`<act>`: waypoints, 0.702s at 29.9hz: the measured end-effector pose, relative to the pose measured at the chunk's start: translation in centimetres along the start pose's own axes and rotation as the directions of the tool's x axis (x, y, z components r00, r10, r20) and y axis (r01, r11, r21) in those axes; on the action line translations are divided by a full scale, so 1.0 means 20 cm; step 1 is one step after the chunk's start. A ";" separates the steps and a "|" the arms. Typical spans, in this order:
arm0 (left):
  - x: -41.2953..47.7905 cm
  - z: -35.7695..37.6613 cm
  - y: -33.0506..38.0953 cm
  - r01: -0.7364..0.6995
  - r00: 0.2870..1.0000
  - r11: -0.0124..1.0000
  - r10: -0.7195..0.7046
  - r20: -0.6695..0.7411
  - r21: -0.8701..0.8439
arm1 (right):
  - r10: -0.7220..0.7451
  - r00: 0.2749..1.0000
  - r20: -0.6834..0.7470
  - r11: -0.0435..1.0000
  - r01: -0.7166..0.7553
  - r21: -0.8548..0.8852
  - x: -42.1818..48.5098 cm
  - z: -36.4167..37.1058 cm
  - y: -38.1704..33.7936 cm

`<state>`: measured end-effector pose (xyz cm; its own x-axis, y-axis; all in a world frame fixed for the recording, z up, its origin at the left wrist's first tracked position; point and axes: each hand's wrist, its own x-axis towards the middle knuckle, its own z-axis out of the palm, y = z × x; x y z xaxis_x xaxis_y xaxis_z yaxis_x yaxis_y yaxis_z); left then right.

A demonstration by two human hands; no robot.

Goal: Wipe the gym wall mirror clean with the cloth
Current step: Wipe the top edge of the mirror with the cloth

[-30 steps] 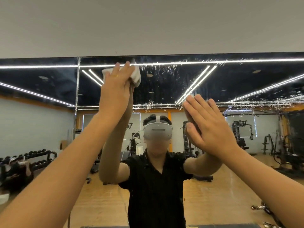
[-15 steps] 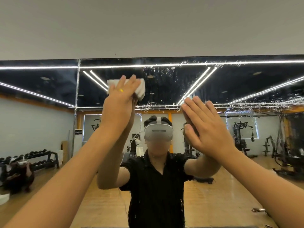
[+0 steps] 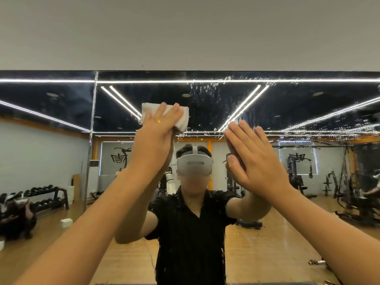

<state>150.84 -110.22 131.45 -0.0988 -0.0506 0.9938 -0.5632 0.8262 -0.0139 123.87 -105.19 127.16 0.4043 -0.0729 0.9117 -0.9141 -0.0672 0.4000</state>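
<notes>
The wall mirror (image 3: pixel 298 112) fills the lower two thirds of the view, with water droplets across its upper middle and right. A folded white cloth (image 3: pixel 183 118) lies flat against the glass left of centre. My left hand (image 3: pixel 154 138) presses it there with straight fingers and wears a yellow ring. Beside it, my right hand (image 3: pixel 253 159) rests flat on the mirror with fingers straight, holding nothing. My own reflection, in a black shirt and a white headset, stands between the two arms.
A plain grey wall (image 3: pixel 185 31) runs above the mirror's top edge. A vertical seam (image 3: pixel 91 140) splits the mirror at the left. Reflected in the glass are a dumbbell rack (image 3: pixel 47 198), weight machines (image 3: pixel 298 177), a crouching person (image 3: pixel 16 219) and a wooden floor.
My left hand has slid the cloth down the glass from near the mirror's top edge and a little to the right. My right hand has stayed flat on the mirror.
</notes>
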 end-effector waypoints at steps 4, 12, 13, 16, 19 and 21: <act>0.16 -0.01 0.02 -0.008 0.999 1.000 0.007 -0.051 -0.027 | -0.001 1.000 0.000 1.000 0.001 0.004 0.00 0.00 0.00; 0.47 0.12 0.08 -0.049 0.995 0.997 0.045 -0.086 -0.053 | 0.002 1.000 -0.002 1.000 -0.002 0.012 0.00 -0.01 0.00; 0.40 0.12 0.09 -0.036 0.997 0.999 0.034 -0.074 -0.025 | 0.002 1.000 -0.002 1.000 -0.002 0.010 0.00 -0.01 0.00; 0.12 0.09 0.12 -0.063 0.998 0.998 0.063 -0.021 -0.007 | 0.007 1.000 0.003 1.000 -0.007 0.005 0.00 -0.01 -0.01; -0.01 0.08 0.14 -0.037 0.999 0.999 0.037 -0.018 -0.021 | 0.010 1.000 0.010 1.000 -0.011 0.016 0.00 -0.01 0.00; 0.09 0.10 0.14 -0.032 0.999 0.999 0.031 -0.025 -0.039 | 0.011 1.000 0.009 1.000 -0.011 0.012 0.00 -0.01 0.00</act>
<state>147.47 -109.03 133.02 -0.0958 -0.0113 0.9953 -0.5271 0.8488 -0.0411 123.80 -104.96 127.16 0.3949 -0.0825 0.9150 -0.9179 -0.0783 0.3891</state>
